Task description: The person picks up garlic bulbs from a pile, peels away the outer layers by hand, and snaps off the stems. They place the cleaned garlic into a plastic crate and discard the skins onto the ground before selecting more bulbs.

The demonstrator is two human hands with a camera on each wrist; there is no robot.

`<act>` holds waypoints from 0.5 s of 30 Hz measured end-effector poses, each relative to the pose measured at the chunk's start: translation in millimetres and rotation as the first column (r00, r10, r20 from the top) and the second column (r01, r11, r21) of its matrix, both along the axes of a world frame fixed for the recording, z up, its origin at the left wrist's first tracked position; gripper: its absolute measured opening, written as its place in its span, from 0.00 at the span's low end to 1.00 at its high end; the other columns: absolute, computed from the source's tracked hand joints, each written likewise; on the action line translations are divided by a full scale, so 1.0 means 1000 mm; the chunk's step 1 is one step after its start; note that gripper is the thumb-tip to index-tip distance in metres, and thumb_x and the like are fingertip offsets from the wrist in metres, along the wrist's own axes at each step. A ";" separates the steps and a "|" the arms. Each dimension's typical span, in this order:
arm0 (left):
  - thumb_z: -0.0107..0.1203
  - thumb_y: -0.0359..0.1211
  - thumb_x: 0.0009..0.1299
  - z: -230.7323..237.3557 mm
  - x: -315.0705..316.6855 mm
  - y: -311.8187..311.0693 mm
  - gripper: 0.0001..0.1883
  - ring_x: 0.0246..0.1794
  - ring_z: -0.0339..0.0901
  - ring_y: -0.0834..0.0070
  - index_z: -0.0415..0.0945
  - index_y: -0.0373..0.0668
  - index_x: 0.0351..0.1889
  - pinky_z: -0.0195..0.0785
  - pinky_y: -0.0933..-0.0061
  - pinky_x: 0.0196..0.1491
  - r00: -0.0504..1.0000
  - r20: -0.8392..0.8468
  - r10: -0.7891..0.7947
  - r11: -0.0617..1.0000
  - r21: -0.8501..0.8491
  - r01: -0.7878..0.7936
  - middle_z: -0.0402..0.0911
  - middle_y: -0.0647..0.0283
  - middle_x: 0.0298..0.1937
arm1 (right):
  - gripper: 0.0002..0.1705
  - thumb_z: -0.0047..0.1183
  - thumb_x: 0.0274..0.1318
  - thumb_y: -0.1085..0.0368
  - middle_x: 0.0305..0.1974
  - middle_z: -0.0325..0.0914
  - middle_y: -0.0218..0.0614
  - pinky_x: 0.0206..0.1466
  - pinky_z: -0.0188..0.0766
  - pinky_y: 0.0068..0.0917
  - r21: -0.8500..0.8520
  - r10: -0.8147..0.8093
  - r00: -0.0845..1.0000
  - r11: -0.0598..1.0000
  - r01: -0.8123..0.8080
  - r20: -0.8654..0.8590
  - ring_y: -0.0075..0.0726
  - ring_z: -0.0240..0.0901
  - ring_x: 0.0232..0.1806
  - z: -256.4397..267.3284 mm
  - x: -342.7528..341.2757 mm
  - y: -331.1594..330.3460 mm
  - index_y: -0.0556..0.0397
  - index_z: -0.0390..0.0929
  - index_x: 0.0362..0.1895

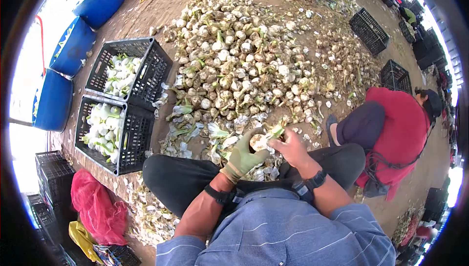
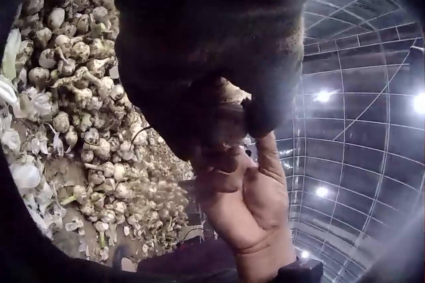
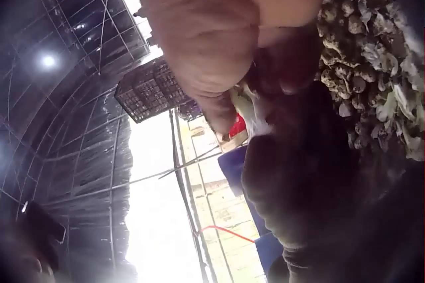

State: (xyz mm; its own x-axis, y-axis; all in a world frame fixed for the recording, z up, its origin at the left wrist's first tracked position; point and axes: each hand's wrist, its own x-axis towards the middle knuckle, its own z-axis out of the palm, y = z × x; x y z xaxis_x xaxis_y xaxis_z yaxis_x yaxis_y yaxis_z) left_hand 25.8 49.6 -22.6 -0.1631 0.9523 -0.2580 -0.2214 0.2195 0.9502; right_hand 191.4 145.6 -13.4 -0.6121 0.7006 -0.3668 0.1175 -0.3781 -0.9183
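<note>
My left hand (image 1: 241,157), in a greenish work glove, grips a garlic bulb (image 1: 258,142) just above my lap. The bulb's underside is pale and speckled brown, and a green stem (image 1: 277,130) sticks out at its upper right. My bare right hand (image 1: 293,149) pinches the garlic at the stem side, thumb against it. In the right wrist view a pale piece of the stem (image 3: 247,107) shows between the right fingers and the dark glove. The glove hides most of the bulb in the left wrist view. Right in front of both hands lies a large heap of unpeeled garlic (image 1: 239,65).
Two black crates of white trimmed garlic, a rear one (image 1: 146,46) and a nearer one (image 1: 119,134), stand at the left. Blue tubs (image 1: 73,46) are beyond them. Close on my right squats a person in a red top (image 1: 393,141). Loose skins (image 1: 181,144) litter the floor.
</note>
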 end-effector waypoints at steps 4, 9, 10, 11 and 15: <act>0.60 0.35 0.61 -0.001 -0.004 0.005 0.35 0.44 0.77 0.74 0.64 0.32 0.66 0.73 0.75 0.45 0.952 0.274 0.133 0.991 -0.058 -0.122 0.77 0.59 0.51 | 0.26 0.61 0.61 0.69 0.46 0.80 0.37 0.44 0.76 0.22 -0.081 -0.003 0.995 0.997 -0.005 -0.100 0.26 0.77 0.44 0.000 -0.005 -0.001 0.57 0.69 0.61; 0.60 0.45 0.62 -0.020 -0.010 -0.002 0.38 0.54 0.79 0.66 0.64 0.33 0.67 0.78 0.69 0.50 0.729 0.684 0.009 0.999 -0.035 0.020 0.77 0.53 0.58 | 0.23 0.62 0.60 0.67 0.44 0.83 0.37 0.51 0.74 0.27 0.190 0.259 0.966 0.948 -0.255 0.005 0.28 0.77 0.45 -0.012 0.022 0.013 0.58 0.74 0.59; 0.61 0.46 0.62 -0.020 -0.010 -0.002 0.38 0.54 0.80 0.66 0.64 0.33 0.67 0.78 0.69 0.50 0.739 0.674 -0.006 0.998 -0.040 0.045 0.78 0.54 0.58 | 0.24 0.62 0.59 0.68 0.44 0.83 0.38 0.51 0.74 0.28 0.367 0.309 0.946 0.872 -0.324 0.100 0.28 0.77 0.45 -0.016 0.027 0.019 0.59 0.74 0.59; 0.62 0.46 0.62 -0.019 -0.009 -0.002 0.39 0.53 0.80 0.66 0.64 0.34 0.67 0.78 0.68 0.50 0.747 0.665 -0.021 0.997 -0.046 0.070 0.78 0.54 0.57 | 0.24 0.62 0.59 0.68 0.46 0.83 0.38 0.53 0.73 0.30 0.367 0.307 0.946 0.872 -0.324 0.107 0.27 0.77 0.46 -0.026 0.033 0.024 0.60 0.74 0.58; 0.62 0.44 0.62 -0.023 -0.010 -0.001 0.38 0.45 0.82 0.67 0.64 0.35 0.67 0.78 0.68 0.46 0.730 0.675 -0.109 0.988 -0.004 0.152 0.80 0.56 0.53 | 0.24 0.62 0.60 0.64 0.48 0.82 0.38 0.55 0.71 0.29 0.254 0.245 0.967 0.933 -0.255 0.072 0.28 0.75 0.49 -0.012 0.030 0.019 0.59 0.75 0.59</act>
